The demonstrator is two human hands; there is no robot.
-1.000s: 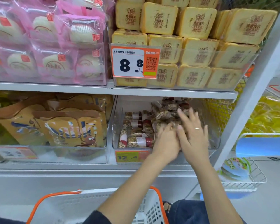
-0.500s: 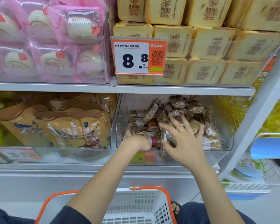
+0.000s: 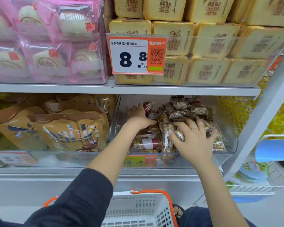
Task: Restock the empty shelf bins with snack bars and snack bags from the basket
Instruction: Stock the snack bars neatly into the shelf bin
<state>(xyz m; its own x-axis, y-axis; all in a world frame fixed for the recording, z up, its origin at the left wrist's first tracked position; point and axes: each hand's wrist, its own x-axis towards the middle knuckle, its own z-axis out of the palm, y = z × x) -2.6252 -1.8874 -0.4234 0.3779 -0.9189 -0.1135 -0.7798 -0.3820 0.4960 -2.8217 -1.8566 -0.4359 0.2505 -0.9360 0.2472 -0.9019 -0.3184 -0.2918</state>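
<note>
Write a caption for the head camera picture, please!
Both hands arrange snack bars inside a clear shelf bin.

Grey metal shelving [image 3: 121,89] fills the view; a white upright post [image 3: 259,122] slants at 3 o'clock, pale floor [image 3: 269,213] at 5

Bright, even light falls from above and in front, flat and without hard shadows. Under the upper shelf [image 3: 121,89] the lower bay darkens a little, and the clear bin [image 3: 226,145] sits in soft shade at its back. Pale glare streaks the pink packets [image 3: 44,46] and the bin's front wall, washing out the lower price tag [image 3: 140,161]. The wide lens bows the shelf post [image 3: 261,115] and stretches the corners. The big price tag [image 3: 136,54] reads sharply; the edges and the dark sleeve [image 3: 82,200] look soft and slightly smeared.
</note>
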